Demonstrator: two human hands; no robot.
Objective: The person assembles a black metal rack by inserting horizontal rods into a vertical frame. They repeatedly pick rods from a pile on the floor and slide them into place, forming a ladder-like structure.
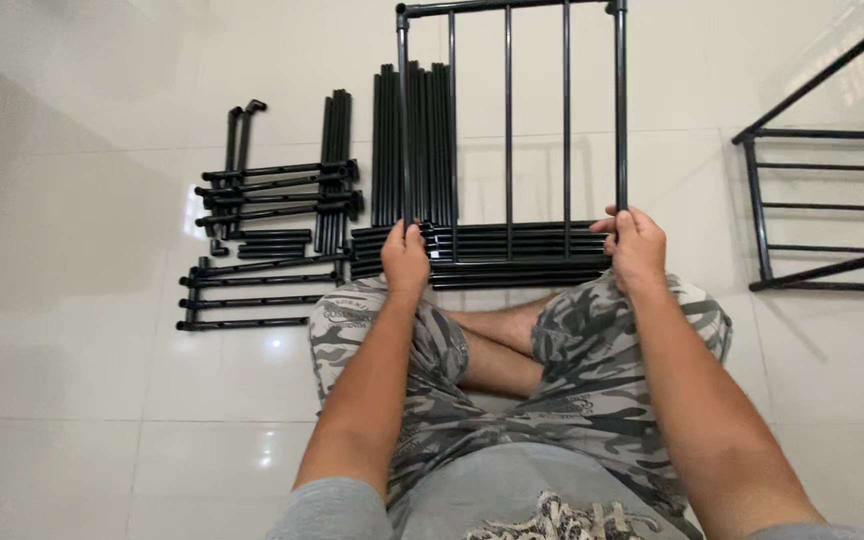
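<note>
I sit cross-legged on a white tiled floor in camouflage shorts. In front of me I hold a black tube rack panel (509, 110) with several upright bars. My left hand (405, 256) grips the lower end of its left side tube. Its right side tube is gripped near the bottom by my right hand (635, 245). The panel's lower edge rests over a stack of black tubes (512, 258) lying crosswise just beyond my knees.
Bundles of black tubes (412, 140) lie upright on the floor behind the panel. More tubes with connectors (272, 190) and several loose rods (252, 295) lie to the left. Another assembled black panel (822, 210) lies at the right.
</note>
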